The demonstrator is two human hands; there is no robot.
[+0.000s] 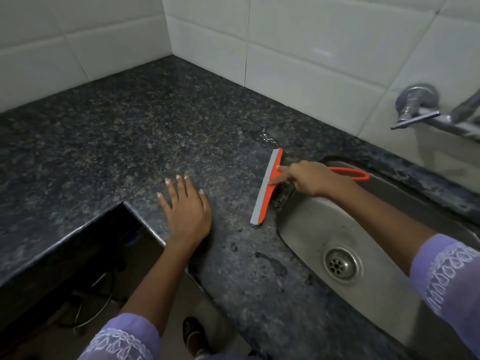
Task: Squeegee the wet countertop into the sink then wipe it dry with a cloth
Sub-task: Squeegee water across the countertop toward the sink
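Right hand point(309, 179) grips the orange squeegee point(267, 188) near its head, index finger and thumb stretched onto the back of the blade bar; the looped handle trails out over the sink point(363, 229). Blade lies on the dark stone countertop point(130, 131), just beside the sink's left rim, roughly parallel to it. Left hand point(185, 206) rests flat on the counter, fingers straight, holding nothing. A puddle point(265, 137) sits beyond the blade's far tip, near the tiled wall point(298, 48); smaller wet patches point(270, 261) lie on the near strip of counter. Probably the end of a pull toward the sink, though wetness on the speckled stone is hard to read. To do it well: keep even pressure along the blade, carry each stroke fully over the rim, overlap passes. Open room lies left and back to the corner; tap point(415, 105) crowds the right rear, counter's front edge drops off near the left hand. No cloth in view.
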